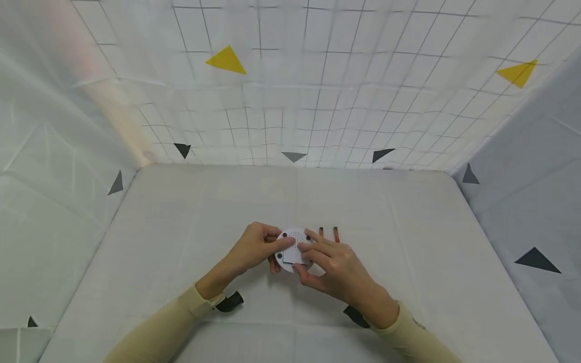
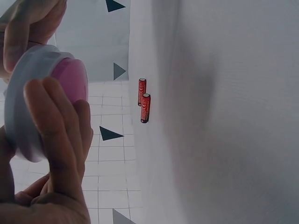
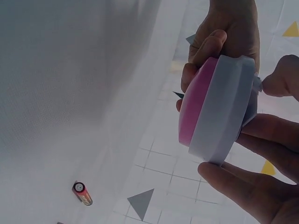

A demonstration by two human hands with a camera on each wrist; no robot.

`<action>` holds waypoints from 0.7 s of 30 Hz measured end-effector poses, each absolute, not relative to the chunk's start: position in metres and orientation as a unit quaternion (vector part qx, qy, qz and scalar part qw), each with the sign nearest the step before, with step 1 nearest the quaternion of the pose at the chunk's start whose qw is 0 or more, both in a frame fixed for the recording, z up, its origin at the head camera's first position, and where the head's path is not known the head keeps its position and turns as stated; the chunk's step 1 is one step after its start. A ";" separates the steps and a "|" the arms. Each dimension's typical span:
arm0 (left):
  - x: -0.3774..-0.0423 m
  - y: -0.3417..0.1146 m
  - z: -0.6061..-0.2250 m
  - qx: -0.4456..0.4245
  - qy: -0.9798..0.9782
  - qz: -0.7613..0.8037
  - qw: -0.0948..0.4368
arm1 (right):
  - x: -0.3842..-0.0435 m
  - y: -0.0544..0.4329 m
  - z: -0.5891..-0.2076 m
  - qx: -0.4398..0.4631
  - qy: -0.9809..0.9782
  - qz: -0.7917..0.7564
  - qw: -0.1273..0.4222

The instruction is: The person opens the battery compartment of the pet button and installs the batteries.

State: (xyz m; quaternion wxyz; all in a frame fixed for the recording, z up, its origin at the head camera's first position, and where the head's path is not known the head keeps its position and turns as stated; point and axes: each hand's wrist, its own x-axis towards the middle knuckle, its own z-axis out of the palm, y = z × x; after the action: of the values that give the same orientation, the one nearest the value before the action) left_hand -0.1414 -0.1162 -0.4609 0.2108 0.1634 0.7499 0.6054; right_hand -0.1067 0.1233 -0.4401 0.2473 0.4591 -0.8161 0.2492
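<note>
A round white device [image 1: 296,235] with a pink dome [image 3: 198,105] is held up above the table, its perforated back facing the head camera. My left hand [image 1: 258,247] grips its left side, thumb across the back and fingers [image 2: 60,112] against the dome. On the back is a square battery cover [image 1: 292,256], standing out at a slant in the right wrist view [image 3: 251,109]. My right hand [image 1: 338,262] holds the cover by its edge with thumb and fingers, another fingertip touching the device's rim. Two red batteries [image 1: 336,234] [image 2: 145,108] lie on the table beyond the right hand.
White cloth covers the table [image 1: 181,201]. A gridded sheet [image 1: 295,101] hangs behind it, and plain pale sheets [image 1: 513,201] stand at both sides with dark triangle markers. Black straps [image 1: 230,302] show at both wrists.
</note>
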 end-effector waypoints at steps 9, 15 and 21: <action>-0.142 -0.118 -0.460 0.161 0.755 0.603 0.200 | -0.108 0.123 -0.441 0.453 -0.822 0.248 0.241; -0.144 -0.120 -0.458 0.160 0.762 0.599 0.188 | -0.109 0.123 -0.441 0.433 -0.826 0.279 0.229; -0.144 -0.121 -0.457 0.157 0.755 0.608 0.188 | -0.110 0.122 -0.441 0.433 -0.826 0.274 0.234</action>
State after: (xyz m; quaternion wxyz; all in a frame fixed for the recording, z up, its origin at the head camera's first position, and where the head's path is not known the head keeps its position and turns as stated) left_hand -0.1438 -0.1206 -0.4565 0.1883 0.1568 0.7548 0.6085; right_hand -0.1096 0.1222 -0.4409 0.2345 0.4334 -0.8258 0.2744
